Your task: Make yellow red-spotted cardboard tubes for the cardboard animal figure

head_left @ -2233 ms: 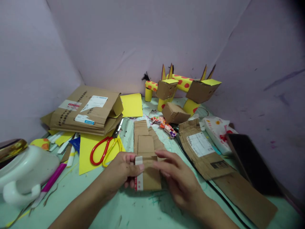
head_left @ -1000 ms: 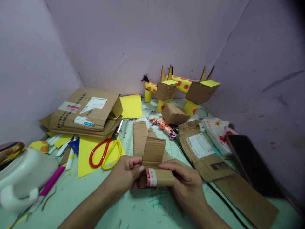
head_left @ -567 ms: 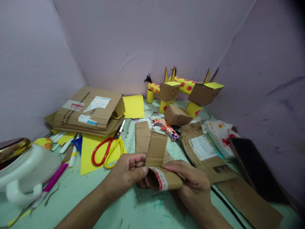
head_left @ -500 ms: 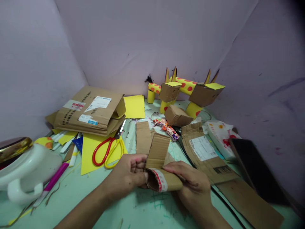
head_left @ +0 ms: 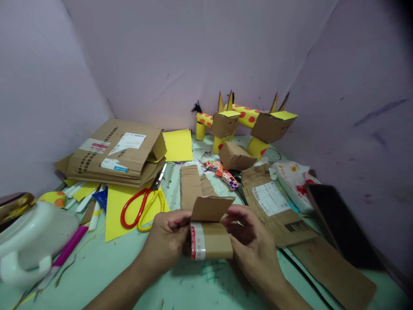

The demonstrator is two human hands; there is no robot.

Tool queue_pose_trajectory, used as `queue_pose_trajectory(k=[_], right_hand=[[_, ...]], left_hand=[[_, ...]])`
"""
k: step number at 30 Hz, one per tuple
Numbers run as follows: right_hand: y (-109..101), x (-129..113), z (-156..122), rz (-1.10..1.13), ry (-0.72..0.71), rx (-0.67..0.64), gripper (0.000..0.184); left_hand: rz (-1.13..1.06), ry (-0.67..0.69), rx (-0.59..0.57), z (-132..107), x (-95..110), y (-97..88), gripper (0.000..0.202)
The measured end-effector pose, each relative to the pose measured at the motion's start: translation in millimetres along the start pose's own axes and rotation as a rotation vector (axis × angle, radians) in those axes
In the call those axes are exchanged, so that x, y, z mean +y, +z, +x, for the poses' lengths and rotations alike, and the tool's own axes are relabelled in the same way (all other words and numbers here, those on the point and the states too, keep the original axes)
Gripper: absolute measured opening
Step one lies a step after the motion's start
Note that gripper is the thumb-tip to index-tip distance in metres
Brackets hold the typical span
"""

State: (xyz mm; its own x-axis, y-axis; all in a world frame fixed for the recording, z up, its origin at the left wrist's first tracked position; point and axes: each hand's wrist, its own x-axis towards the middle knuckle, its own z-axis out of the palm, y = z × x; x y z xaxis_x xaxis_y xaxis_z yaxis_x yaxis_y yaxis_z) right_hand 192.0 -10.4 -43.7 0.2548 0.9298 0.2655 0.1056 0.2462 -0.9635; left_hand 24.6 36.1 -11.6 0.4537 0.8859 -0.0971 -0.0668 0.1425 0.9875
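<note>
Together, two hands, left hand (head_left: 167,241) and right hand (head_left: 250,241), clamp one folded brown cardboard piece (head_left: 211,234), its top flap raised, one red-printed tape strip across it.

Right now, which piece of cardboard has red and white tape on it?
The folded cardboard piece held between the left hand and right hand. Its left end has the tape; the flat strip behind has none.
</note>
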Motion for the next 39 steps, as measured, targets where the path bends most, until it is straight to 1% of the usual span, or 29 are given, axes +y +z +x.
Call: queue_pose_trajectory(k=[2,3,4,5,8,9,11,13,15,17,19,20,22,24,26,29,30,32,34,36,37,39], right_hand=[[4,-4,2,0.154,0.239,-0.112,0.027],[6,-5,2,0.210,0.309,-0.177,0.019],[6,-7,2,0.247,0.347,-0.222,0.010],[6,-8,1,0.261,0.362,-0.243,0.005],[4,-7,0,0.191,0.352,-0.204,0.008],[2,-6,-1,0.151,0.357,-0.177,0.008],[1,-4,0,0.083,0.389,-0.117,0.009],[1,-2,0,0.009,0.403,-0.060,0.010],[6,-2,-1,-0.077,0.384,-0.032,0.011],[12,-4,-5,-0.150,0.350,-0.029,0.012],[19,-9,-9,-0.172,0.308,-0.036,0.013],[22,-11,-10,-0.167,0.285,-0.038,0.014],[25,-17,-12,-0.133,0.240,-0.044,0.014],[25,-20,-13,-0.088,0.225,-0.052,0.013],[25,-20,-13,-0.056,0.260,-0.065,0.013],[27,-18,-13,-0.015,0.370,-0.094,0.011],[28,-18,-14,-0.008,0.400,-0.102,0.010],[30,-19,-16,-0.018,0.412,-0.112,0.009],[31,-23,-18,-0.039,0.371,-0.105,0.010],[32,-26,-19,-0.046,0.324,-0.091,0.010],[32,-26,-19,-0.044,0.325,-0.084,0.010],[31,-25,-17,-0.018,0.381,-0.083,0.010]], left_hand=[[0.024,0.001,-0.004,0,0,2.3,0.025],[0.046,0.004,-0.008,0,0,4.0,0.024],[0.070,0.010,-0.011,-1,1,5.8,0.023],[0.094,0.014,-0.017,-1,1,7.2,0.022],[0.119,-0.033,-0.059,0,3,7.9,0.019],[0.094,-0.058,-0.050,0,3,6.8,0.022],[-0.013,-0.076,0.025,0,1,4.5,0.034],[-0.126,-0.035,0.131,-1,-2,4.5,0.051],[-0.174,0.004,0.209,-4,-6,8.8,0.066],[-0.192,-0.018,0.282,-7,-9,16.2,0.072],[-0.203,-0.075,0.337,-11,-10,23.7,0.064],[-0.200,-0.099,0.340,-12,-10,26.5,0.057],[-0.189,-0.127,0.300,-11,-8,29.5,0.047],[-0.213,-0.143,0.267,-9,-6,29.5,0.043],[-0.275,-0.158,0.304,-6,-6,28.2,0.041],[-0.315,-0.146,0.393,-4,-9,27.6,0.039],[-0.285,-0.127,0.416,-4,-11,28.1,0.039],[-0.152,-0.083,0.463,-5,-13,30.3,0.037],[0.019,-0.071,0.525,-6,-12,33.6,0.036],[0.145,-0.087,0.579,-6,-9,36.7,0.035],[0.181,-0.097,0.589,-6,-8,37.7,0.035],[0.213,-0.108,0.569,-4,-7,37.9,0.034]])
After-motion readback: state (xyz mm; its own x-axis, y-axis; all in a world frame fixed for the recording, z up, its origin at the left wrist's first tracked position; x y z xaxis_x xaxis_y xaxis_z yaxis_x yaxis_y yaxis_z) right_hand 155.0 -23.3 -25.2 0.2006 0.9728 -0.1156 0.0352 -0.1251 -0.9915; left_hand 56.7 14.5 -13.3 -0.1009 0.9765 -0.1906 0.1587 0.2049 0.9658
